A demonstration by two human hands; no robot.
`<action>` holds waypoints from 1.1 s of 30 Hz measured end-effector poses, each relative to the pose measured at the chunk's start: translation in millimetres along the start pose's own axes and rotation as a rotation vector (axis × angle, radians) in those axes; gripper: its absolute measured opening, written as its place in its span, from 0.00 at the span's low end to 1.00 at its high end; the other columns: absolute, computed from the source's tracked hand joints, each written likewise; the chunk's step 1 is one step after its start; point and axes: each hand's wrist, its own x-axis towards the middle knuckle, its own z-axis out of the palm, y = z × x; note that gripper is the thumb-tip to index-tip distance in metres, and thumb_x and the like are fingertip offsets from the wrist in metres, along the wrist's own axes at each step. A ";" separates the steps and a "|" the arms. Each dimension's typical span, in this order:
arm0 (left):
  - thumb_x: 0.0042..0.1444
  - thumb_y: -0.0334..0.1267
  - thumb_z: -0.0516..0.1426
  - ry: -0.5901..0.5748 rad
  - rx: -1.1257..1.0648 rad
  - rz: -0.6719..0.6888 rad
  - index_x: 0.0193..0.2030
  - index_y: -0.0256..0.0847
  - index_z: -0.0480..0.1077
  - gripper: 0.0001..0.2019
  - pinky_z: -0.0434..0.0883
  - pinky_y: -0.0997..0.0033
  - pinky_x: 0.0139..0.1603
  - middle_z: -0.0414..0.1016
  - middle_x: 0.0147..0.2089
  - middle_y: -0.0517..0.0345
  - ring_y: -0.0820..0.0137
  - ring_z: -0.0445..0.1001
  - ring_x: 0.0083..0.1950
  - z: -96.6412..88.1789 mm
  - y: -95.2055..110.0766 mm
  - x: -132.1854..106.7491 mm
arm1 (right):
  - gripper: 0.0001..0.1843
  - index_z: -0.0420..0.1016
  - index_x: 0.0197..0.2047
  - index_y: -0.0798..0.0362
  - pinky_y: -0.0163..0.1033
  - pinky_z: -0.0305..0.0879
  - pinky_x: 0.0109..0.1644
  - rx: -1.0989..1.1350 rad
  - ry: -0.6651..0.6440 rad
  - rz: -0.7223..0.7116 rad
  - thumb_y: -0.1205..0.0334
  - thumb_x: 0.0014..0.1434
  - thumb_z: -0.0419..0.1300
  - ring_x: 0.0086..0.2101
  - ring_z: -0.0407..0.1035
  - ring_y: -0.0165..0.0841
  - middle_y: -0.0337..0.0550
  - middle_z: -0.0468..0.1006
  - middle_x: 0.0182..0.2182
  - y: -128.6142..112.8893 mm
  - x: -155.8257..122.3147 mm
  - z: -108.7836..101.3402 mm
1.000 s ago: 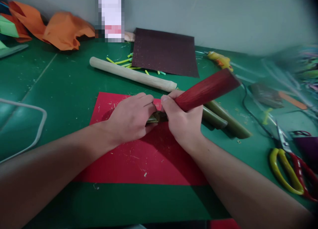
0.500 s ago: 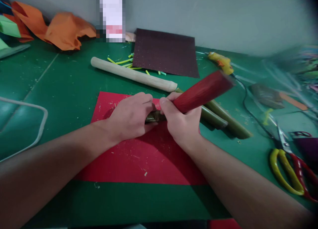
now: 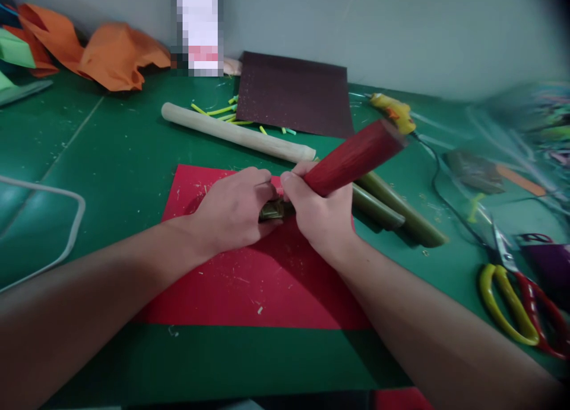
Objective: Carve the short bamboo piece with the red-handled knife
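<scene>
My left hand (image 3: 236, 208) is curled round a short dark green bamboo piece (image 3: 271, 210), low over a red sheet (image 3: 218, 300). Close beside it on the right, my right hand (image 3: 323, 220) grips a tool by its thick red wooden handle (image 3: 356, 159). The handle slants up to the right, past the thumb. My hands hide the tool's working end, so its kind cannot be made out. Small pale shavings are scattered over the red sheet.
Behind my hands lie a pale wooden rod (image 3: 236, 132) and a dark brown sheet (image 3: 294, 92). Green bamboo lengths (image 3: 403, 217) rest to the right, near a yellow glue gun (image 3: 394, 112) with its cord. Scissors (image 3: 507, 297) lie front right; orange cloth (image 3: 118, 54) is back left.
My right hand and the red handle have shifted slightly left, towards my left hand. The left hand keeps its place and its grip. The view has moved a little.
</scene>
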 end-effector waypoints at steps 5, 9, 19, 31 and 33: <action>0.58 0.43 0.58 -0.011 -0.036 0.012 0.39 0.39 0.74 0.10 0.66 0.63 0.35 0.72 0.38 0.51 0.59 0.73 0.43 -1.5 0.2 0.1 | 0.13 0.62 0.16 0.51 0.35 0.56 0.25 -0.049 -0.049 0.082 0.64 0.48 0.59 0.20 0.56 0.25 0.32 0.61 0.15 -3.2 0.1 -1.9; 0.58 0.46 0.59 -0.035 -0.015 -0.007 0.41 0.40 0.75 0.12 0.65 0.63 0.34 0.72 0.39 0.52 0.59 0.72 0.43 -0.8 -2.1 1.9 | 0.13 0.63 0.15 0.51 0.35 0.57 0.26 -0.027 -0.008 0.082 0.64 0.48 0.59 0.21 0.57 0.25 0.32 0.62 0.15 -1.2 -0.5 -2.9; 0.58 0.45 0.58 -0.011 -0.024 -0.006 0.40 0.39 0.74 0.11 0.66 0.63 0.36 0.72 0.38 0.52 0.60 0.72 0.43 -0.1 -2.1 1.4 | 0.12 0.65 0.17 0.51 0.34 0.59 0.25 -0.078 -0.053 0.051 0.64 0.50 0.60 0.21 0.60 0.26 0.34 0.65 0.16 -0.5 -1.4 -3.0; 0.59 0.45 0.59 -0.012 -0.010 0.013 0.40 0.38 0.74 0.12 0.65 0.63 0.36 0.70 0.37 0.53 0.61 0.71 0.42 2.9 -3.8 1.8 | 0.14 0.64 0.16 0.51 0.34 0.60 0.25 -0.018 -0.028 0.020 0.65 0.51 0.59 0.21 0.58 0.25 0.33 0.63 0.15 0.3 -1.1 -3.6; 0.59 0.45 0.59 -0.007 -0.012 0.016 0.40 0.38 0.74 0.12 0.65 0.63 0.36 0.70 0.38 0.53 0.61 0.71 0.42 3.1 -4.0 1.4 | 0.14 0.64 0.16 0.52 0.34 0.60 0.26 -0.047 -0.056 0.018 0.65 0.51 0.59 0.22 0.59 0.25 0.33 0.64 0.16 -0.8 -2.5 -4.2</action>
